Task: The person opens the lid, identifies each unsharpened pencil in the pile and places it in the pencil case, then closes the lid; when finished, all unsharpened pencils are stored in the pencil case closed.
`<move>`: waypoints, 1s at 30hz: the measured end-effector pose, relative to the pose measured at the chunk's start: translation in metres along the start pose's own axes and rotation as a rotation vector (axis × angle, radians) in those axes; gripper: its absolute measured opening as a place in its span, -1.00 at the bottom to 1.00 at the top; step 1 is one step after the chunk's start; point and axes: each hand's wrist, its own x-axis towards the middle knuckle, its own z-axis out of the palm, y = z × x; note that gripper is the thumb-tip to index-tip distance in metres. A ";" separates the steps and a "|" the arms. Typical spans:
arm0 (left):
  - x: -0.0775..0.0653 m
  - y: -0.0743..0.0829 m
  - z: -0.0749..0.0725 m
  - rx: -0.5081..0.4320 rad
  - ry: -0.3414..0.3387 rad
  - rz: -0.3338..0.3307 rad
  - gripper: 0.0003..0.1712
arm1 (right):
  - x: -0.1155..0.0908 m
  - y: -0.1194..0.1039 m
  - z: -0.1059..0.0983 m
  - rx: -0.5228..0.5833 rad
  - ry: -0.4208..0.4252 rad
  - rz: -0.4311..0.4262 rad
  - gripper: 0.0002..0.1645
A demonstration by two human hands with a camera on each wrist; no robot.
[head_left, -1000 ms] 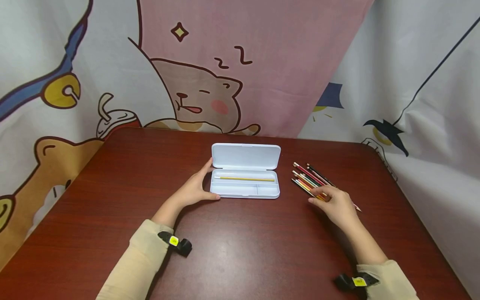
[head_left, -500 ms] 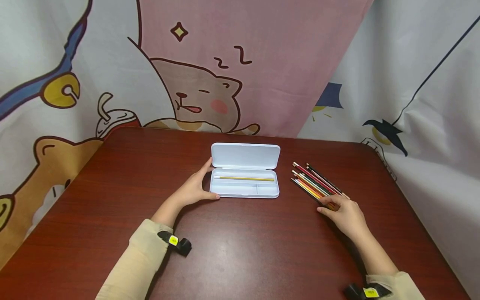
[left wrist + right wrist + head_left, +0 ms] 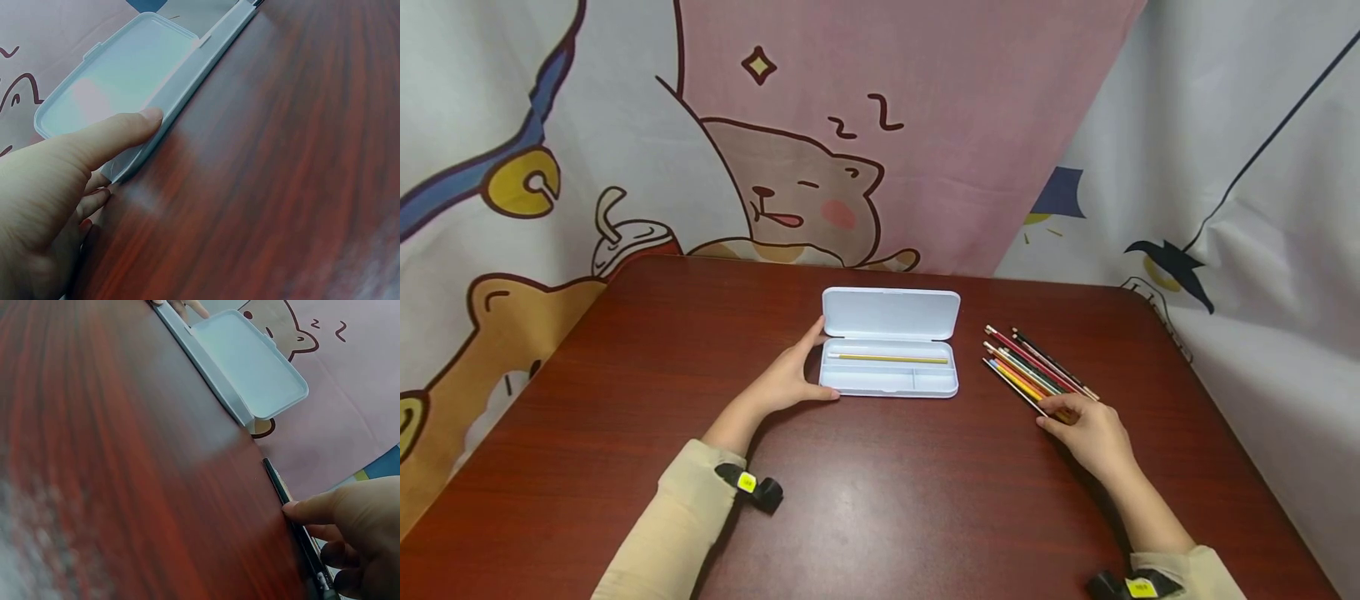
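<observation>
A white pencil case (image 3: 891, 313) stands with its lid up on the table, and one yellow pencil (image 3: 891, 359) lies in its long back compartment. My left hand (image 3: 786, 379) grips the case's left end, thumb on the front edge and fingers at the back. To the right of the case several pencils (image 3: 1022, 367) of different colours lie side by side, slanting toward me. My right hand (image 3: 1092, 429) is at their near ends, thumb and fingers pinching the outermost dark pencil (image 3: 274, 478). The near tips are hidden under that hand.
The dark red wooden table (image 3: 895, 500) ends at the back against a cloth (image 3: 970, 133) printed with cartoon animals. Black wrist cameras (image 3: 767, 494) sit at both cuffs.
My right hand has slid toward me and to the right along the pencils, baring more of their length. The left hand and the case have stayed put.
</observation>
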 end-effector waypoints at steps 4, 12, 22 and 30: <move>-0.001 0.000 0.000 -0.006 -0.001 0.001 0.45 | 0.000 -0.002 0.001 -0.013 -0.002 0.007 -0.81; 0.000 -0.002 0.000 -0.007 0.000 0.008 0.45 | -0.001 -0.002 0.004 -0.024 0.053 -0.022 -0.89; 0.000 -0.001 0.000 0.003 -0.001 0.005 0.45 | 0.002 -0.009 0.005 0.020 0.094 -0.088 -0.89; 0.000 -0.002 0.000 0.005 0.000 0.006 0.45 | 0.011 -0.023 0.007 0.028 0.147 -0.183 -0.87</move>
